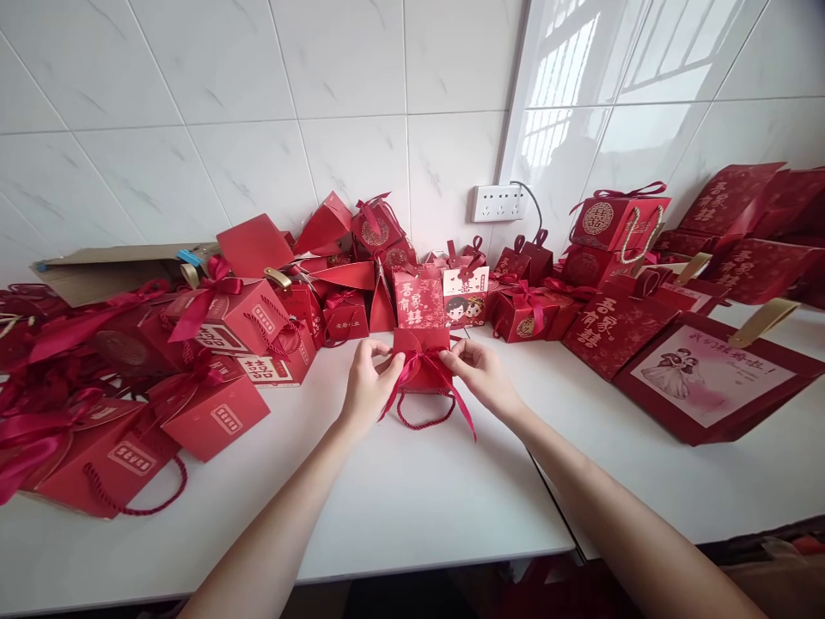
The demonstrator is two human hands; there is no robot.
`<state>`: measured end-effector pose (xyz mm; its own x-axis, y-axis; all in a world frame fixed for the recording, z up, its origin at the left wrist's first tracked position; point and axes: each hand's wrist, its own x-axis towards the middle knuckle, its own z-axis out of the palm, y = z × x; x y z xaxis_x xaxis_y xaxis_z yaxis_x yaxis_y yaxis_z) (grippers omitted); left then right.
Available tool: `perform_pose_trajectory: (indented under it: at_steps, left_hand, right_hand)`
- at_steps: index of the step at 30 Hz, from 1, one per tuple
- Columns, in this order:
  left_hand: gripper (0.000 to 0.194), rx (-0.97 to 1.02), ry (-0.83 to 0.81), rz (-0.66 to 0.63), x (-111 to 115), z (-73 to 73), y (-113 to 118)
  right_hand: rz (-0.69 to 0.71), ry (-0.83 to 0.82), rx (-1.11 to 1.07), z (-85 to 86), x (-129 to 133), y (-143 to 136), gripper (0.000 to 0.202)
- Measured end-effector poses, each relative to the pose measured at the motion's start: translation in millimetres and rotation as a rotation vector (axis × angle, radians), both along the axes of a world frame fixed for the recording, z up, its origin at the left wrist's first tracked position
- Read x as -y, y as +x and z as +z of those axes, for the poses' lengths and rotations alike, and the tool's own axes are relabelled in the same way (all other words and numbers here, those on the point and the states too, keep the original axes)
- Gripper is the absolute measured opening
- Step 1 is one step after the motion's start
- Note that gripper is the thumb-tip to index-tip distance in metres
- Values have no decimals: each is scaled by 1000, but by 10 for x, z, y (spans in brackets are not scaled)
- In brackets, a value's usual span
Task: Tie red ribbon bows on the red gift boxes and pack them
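In the middle of the white table stands a small red gift box (422,378) with a twisted rope handle (426,425) hanging at its front. A dark red ribbon (422,354) is tied in a bow across its top. My left hand (372,378) pinches the left loop of the bow between thumb and fingers. On the other side my right hand (480,371) pinches the right loop. The ribbon's tails hang down on both sides of the box front.
Many red gift boxes (216,413) with ribbons crowd the left side. Red paper bags (712,374) with gold clips stand at the right. More boxes (348,314) line the tiled wall, below a white power strip (498,204). An open cardboard box (109,271) lies back left.
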<state>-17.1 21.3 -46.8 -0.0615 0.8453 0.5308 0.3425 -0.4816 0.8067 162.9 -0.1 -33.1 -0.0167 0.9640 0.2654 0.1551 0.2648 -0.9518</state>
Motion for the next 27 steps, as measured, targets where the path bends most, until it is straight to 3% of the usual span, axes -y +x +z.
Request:
perform_pose_trajectory:
  at_steps: [3,11,20,27]
  left_hand:
    - [22,-68,-57,-13,55,29,20]
    - [29,-199,-7,-48,101,24,23]
    - [26,-393,177,-10,44,2,-47]
    - [25,-377,135,-40,62,27,-56]
  right_hand:
    - [-35,-4,30,-14,1,-10,48]
    - [-87,32,122,-29,9,-1,43]
    - [-158,338,489,-73,25,29,27]
    - [-173,455,536,-76,21,50,25]
